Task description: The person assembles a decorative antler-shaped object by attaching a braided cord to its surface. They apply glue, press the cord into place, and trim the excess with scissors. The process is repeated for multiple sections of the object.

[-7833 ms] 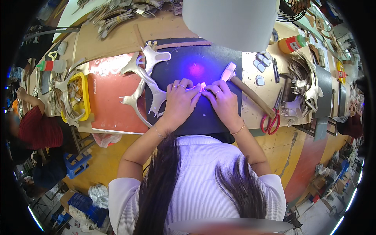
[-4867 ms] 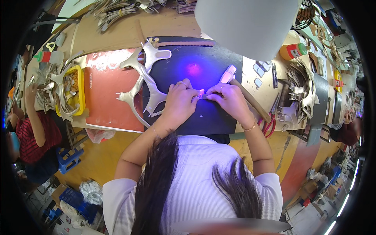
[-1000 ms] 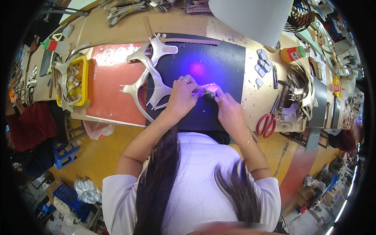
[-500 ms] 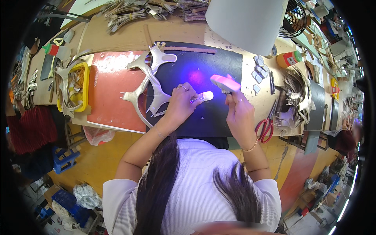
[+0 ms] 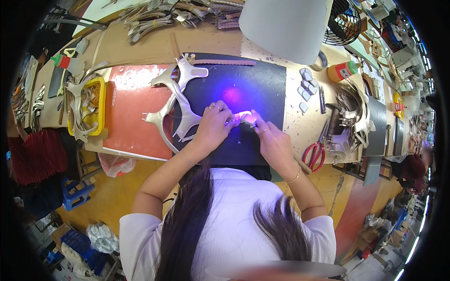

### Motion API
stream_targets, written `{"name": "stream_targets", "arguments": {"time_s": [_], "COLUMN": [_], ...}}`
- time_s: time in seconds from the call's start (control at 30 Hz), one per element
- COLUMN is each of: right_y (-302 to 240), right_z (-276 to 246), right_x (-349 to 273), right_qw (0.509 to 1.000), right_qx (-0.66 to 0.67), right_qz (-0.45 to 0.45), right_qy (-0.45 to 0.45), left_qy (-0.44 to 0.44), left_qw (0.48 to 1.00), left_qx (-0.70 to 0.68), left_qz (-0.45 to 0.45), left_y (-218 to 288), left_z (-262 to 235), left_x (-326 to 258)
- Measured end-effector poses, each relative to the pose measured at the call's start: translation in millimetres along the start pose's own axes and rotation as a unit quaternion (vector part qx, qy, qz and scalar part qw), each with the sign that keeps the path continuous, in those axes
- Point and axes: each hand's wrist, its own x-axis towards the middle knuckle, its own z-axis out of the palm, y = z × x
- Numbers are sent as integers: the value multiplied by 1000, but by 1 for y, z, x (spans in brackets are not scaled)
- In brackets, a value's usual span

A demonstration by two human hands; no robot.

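Observation:
My left hand [image 5: 214,124] is closed, its fingertips pinching a narrow pale strap piece by its end tab [image 5: 242,114] over the black mat [image 5: 248,89]. My right hand [image 5: 275,146] is wrapped round a hammer, whose wooden handle [image 5: 303,165] sticks out past my wrist. The pale hammer head [image 5: 249,121] is down at the tab, close to my left fingertips; whether it touches is hard to tell. Silvery, branching strap pieces [image 5: 176,100] lie left of my left hand, partly across the mat and a red board [image 5: 126,112].
A white lampshade [image 5: 283,28] hangs over the far side, above blue-violet light on the mat. Small grey tabs [image 5: 307,86], red-handled scissors [image 5: 315,154] and an orange bottle [image 5: 341,71] lie or stand rightward. At left sits a yellow tray [image 5: 101,105]. Strap bundles [image 5: 159,16] lie at the back.
My right hand has brought the hammer down and left, from raised beside the tab to right at it. My left hand keeps its pinch in nearly the same place.

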Motion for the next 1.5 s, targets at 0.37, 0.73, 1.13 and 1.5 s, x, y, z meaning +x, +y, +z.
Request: {"name": "stream_targets", "arguments": {"time_s": [0.37, 0.73, 1.13, 1.5], "right_y": [17, 22, 32, 1], "right_z": [19, -14, -22, -24], "right_x": [-11, -14, -14, -9], "right_qw": [998, 968, 971, 982], "right_qx": [52, 174, 130, 100], "right_qz": [2, 150, 149, -58], "right_qy": [19, 105, 138, 150], "left_qy": [-70, -198, -144, -145], "left_qw": [978, 825, 963, 883], "left_qx": [129, 401, -179, -338], "left_qz": [146, 347, -143, -292], "left_y": [-13, -38, 1, -11], "left_z": [-42, -129, -133, -108], "left_x": [2, 12, 24, 28]}}
